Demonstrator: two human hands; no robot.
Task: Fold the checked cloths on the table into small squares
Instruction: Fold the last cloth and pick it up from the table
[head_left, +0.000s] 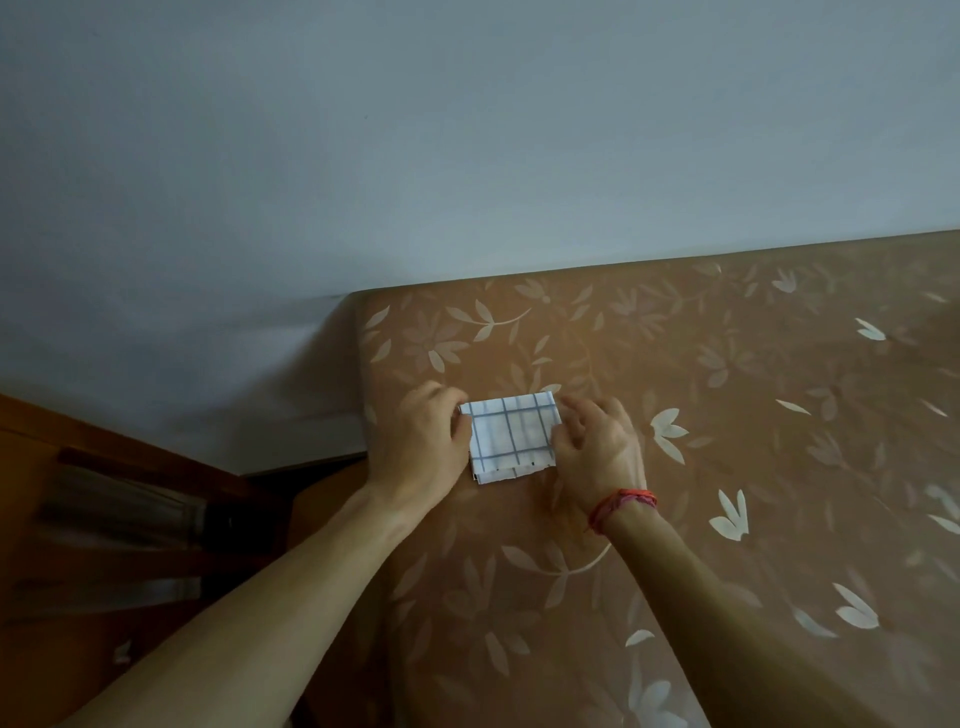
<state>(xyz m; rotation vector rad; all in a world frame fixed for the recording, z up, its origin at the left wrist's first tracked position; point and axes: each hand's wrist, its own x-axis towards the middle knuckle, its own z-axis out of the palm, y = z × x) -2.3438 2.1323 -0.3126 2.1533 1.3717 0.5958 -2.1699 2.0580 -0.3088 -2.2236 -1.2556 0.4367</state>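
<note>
Fingers of the left hand (426, 441) and right hand (597, 447) curl onto opposite edges of the folded checked cloth (511, 434), which lies on the table (753, 467) near its far left corner, brown floral covering, pale wall (363, 130) behind.

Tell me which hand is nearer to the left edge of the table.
Left. The left hand grips the cloth at its left, beside that edge; the right hand grips its right side, farther in.

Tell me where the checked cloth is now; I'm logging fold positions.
In the head view the checked cloth lies folded on the floral table near its left edge, held at its sides by the left hand and right hand.
</note>
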